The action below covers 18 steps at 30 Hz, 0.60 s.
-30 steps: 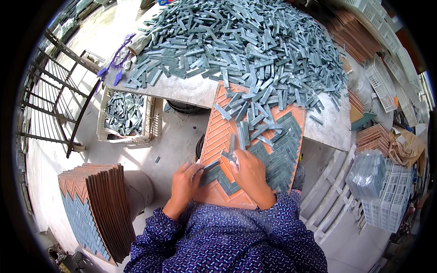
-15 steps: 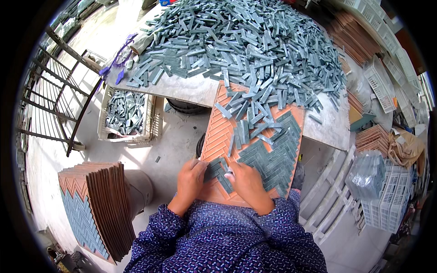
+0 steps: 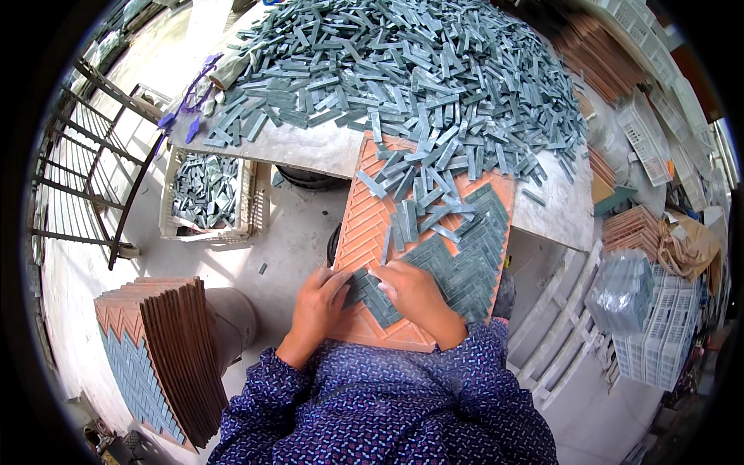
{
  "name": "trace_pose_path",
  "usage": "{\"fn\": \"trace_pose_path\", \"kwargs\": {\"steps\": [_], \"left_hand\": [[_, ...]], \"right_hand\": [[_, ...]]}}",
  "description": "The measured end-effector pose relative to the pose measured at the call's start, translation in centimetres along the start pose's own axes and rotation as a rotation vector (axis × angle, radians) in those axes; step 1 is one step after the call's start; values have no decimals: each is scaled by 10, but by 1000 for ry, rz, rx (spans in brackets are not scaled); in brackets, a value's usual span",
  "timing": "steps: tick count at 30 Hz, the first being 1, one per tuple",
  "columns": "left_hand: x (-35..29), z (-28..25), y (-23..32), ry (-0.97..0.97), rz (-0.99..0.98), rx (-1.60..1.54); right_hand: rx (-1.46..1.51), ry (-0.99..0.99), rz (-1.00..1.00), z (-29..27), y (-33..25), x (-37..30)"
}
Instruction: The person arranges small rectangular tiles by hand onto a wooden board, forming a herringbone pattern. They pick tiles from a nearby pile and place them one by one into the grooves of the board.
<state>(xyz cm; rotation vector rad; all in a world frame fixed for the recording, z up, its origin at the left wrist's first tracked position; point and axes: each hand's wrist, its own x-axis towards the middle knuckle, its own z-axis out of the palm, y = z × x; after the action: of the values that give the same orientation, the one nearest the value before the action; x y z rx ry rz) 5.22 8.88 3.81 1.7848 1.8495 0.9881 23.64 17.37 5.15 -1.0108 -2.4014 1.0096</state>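
Observation:
On an orange mould board [image 3: 363, 229] with herringbone grooves, narrow dark green stone tiles [image 3: 473, 267] fill the right side and the near middle. My left hand [image 3: 316, 304] is closed at the board's near left edge, thumb and fingers close together beside the laid tiles; what it grips is hidden. My right hand [image 3: 416, 293] rests over the near middle of the board. Its fingers are bent, with index finger and thumb on the laid tiles, and whether a tile is between them cannot be made out. Several loose tiles [image 3: 403, 221] lie at the board's centre.
A large heap of tiles [image 3: 403, 70] covers the table [image 3: 325, 147] ahead. A cream crate [image 3: 167, 209] of tiles stands left. Stacked orange boards [image 3: 174, 341] are at lower left, white crates [image 3: 659, 333] at right. A metal rack [image 3: 85, 182] stands far left.
My right hand has moved slightly left and away from me over the board. Less orange shows among the tiles in front of it. My left hand stays at the board's edge.

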Motion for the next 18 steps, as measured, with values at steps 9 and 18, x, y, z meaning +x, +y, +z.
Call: {"fn": "trace_pose_path", "kwargs": {"steps": [9, 18], "left_hand": [[2, -1, -2, -8, 59, 52], [26, -8, 12, -42, 45, 34]], "right_hand": [[-151, 148, 100, 15, -24, -1], [-149, 212, 35, 19, -13, -6]]}}
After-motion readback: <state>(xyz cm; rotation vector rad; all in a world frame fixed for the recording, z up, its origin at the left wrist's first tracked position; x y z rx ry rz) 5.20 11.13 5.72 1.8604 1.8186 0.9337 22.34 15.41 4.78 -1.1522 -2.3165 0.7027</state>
